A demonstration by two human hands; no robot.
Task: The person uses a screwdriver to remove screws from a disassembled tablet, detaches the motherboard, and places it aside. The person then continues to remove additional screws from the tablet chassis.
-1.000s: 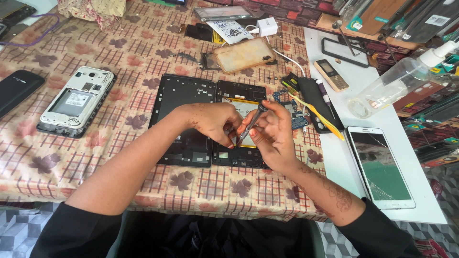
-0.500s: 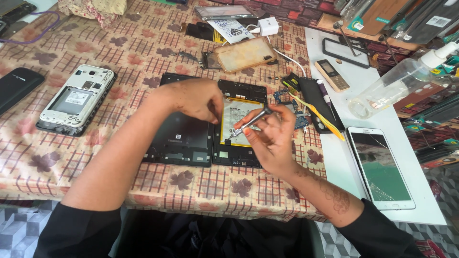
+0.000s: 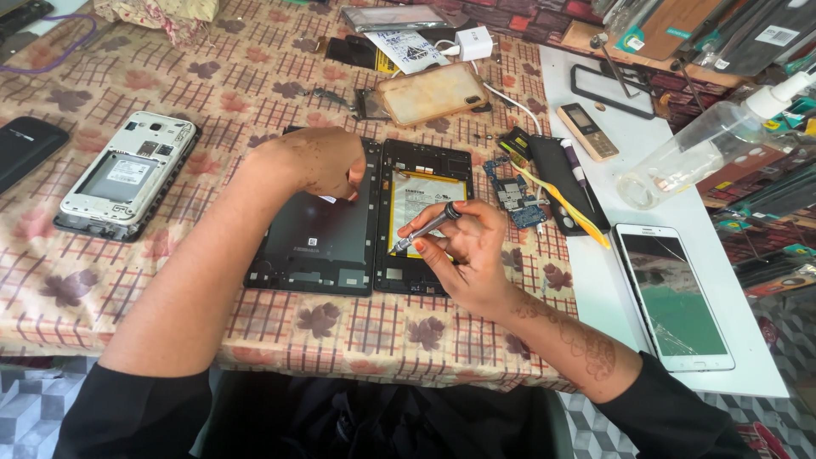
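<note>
While the opened black tablet (image 3: 425, 217) lies flat on the brown checked, leaf-patterned tablecloth (image 3: 255, 93), a slim grey metal screwdriver with a black cap (image 3: 425, 229) is pinched between the thumb and fingers of the right hand (image 3: 467, 255), its tip set down on the tablet's exposed inside, just below the pale rectangular battery (image 3: 425, 200). To the left of that grip, the detached black plastic back cover (image 3: 319, 234) is laid beside the tablet body, edge against edge. The upper edge of this cover is touched by the left hand (image 3: 319, 161), whose fingers are curled down; whether anything is pinched in them cannot be told.

Just beyond the screwdriver grip and to its right, a small blue circuit board (image 3: 514, 194) is seen on the cloth, touched by a black flat part (image 3: 565, 183) crossed by a yellow strip (image 3: 561, 208). Further right of the grip, a white-framed phone with a cracked dark screen (image 3: 676, 297) is laid on a white board (image 3: 595, 110), and a small gold keypad phone (image 3: 588, 132) is placed beyond it, near a clear plastic spray bottle (image 3: 710, 140). Well to the left of the left hand, a white phone with its back removed (image 3: 127, 174) is seen. Farther off, above both hands, a tan translucent phone case (image 3: 433, 92) and a white charger plug (image 3: 473, 41) are found.
</note>
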